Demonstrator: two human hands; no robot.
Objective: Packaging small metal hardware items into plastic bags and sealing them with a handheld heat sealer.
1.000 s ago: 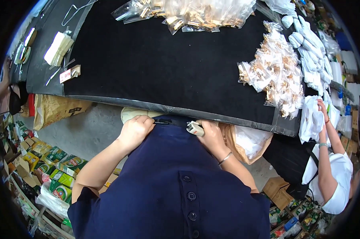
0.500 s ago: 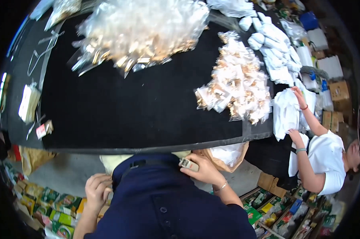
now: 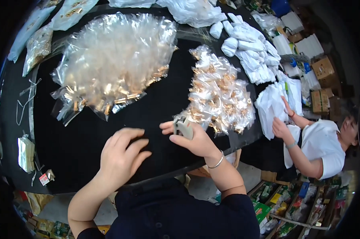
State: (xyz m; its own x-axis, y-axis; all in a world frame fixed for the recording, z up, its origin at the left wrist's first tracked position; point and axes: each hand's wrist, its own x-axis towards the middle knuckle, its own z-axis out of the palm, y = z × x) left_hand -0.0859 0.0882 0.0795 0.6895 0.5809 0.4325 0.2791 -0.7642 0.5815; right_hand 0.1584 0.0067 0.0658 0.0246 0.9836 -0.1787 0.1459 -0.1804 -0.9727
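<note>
Over the near part of the black table (image 3: 84,159), my right hand (image 3: 198,142) is wrapped round a small pale grey stapler (image 3: 184,128), its metal end pointing away from me. Beside it on the left, my left hand (image 3: 120,157) holds nothing, with the fingers apart and bent toward the stapler. Ahead lies a large heap of clear plastic bags (image 3: 116,59) with gold-coloured pieces at their near ends. Just past my right hand is a smaller pile of folded bags with gold pieces (image 3: 222,95).
White wrapped bundles (image 3: 251,51) lie at the back right. At the right edge, a person in white (image 3: 323,139) handles white bags (image 3: 271,105). At left are a stack of pale strips (image 3: 26,154), a small box (image 3: 47,177) and a wire hanger (image 3: 24,101).
Both hands have risen from beside my waist to above the table, the right one bringing the stapler. My view has shifted, showing more of the table's far side.
</note>
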